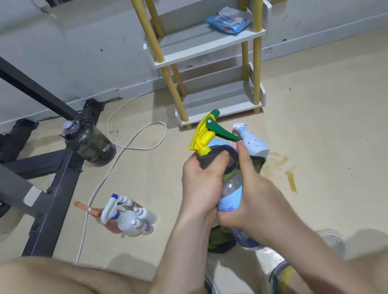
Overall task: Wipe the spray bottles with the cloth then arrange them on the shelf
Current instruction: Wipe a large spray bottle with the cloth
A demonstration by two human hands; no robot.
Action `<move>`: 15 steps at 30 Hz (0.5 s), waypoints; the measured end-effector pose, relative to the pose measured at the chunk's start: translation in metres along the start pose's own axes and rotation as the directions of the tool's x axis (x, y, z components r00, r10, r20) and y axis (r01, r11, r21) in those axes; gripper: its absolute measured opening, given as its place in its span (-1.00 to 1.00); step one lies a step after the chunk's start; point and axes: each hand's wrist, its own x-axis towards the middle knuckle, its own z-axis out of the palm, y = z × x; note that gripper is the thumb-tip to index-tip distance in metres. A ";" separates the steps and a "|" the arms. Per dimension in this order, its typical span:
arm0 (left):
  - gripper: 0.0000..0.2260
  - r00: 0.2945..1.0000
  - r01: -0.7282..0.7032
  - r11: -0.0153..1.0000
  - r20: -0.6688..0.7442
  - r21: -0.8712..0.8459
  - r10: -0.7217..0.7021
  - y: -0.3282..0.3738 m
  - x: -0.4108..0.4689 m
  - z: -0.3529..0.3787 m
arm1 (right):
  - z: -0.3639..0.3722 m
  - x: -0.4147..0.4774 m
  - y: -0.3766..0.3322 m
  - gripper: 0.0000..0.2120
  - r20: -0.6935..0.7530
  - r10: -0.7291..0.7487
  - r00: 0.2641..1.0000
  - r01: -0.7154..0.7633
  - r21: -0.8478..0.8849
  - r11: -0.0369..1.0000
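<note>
**Cloth on neck of held spray bottle, both hands gripping**

The spray bottle (233,189), clear with a pale blue label and a yellow-and-green trigger head (207,130), was held off the floor, tilted away from the person, in front of the knees. A dark grey cloth (215,159) was wrapped round its neck just under the trigger. The left hand (202,180) gripped the cloth, fingers curled round it. The right hand (255,199) held the bottle body lower down, fingers closed on the label and thumb pointing up to the cloth.

A white spray bottle (254,143) stood on the floor (332,129) just behind the held one. A cluster of spray bottles (128,218) sat on the floor to the left, well apart. The shelf (208,50), white tiers on yellow posts, stood against the wall beyond, with a blue wipes pack (229,21) on the middle tier. The lowest tier held no bottles. A dark water jug (90,146) stood by a black metal frame (48,203), and a yellowish stain (290,179) marked the floor at right.
</note>
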 end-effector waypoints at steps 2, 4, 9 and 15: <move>-0.94 0.992 -0.013 0.998 -0.128 -0.064 0.005 0.006 0.004 -0.002 | 0.005 -0.005 0.005 0.17 -0.084 -0.058 0.995 0.058 -0.005 0.998; -0.90 0.966 -0.010 0.984 -0.256 -0.180 -0.037 0.017 0.013 -0.010 | 0.001 -0.006 0.009 0.07 -0.108 -0.065 0.992 0.054 -0.102 0.993; -0.87 0.996 -0.012 0.983 -0.087 -0.182 -0.003 0.029 0.012 -0.014 | -0.005 -0.003 0.006 -0.41 -0.020 0.075 0.997 -0.066 0.297 0.953; -0.71 0.998 -0.062 0.991 -0.007 0.116 0.063 0.006 -0.007 -0.004 | -0.003 0.003 -0.005 -0.58 0.179 0.295 0.939 -0.272 0.911 0.312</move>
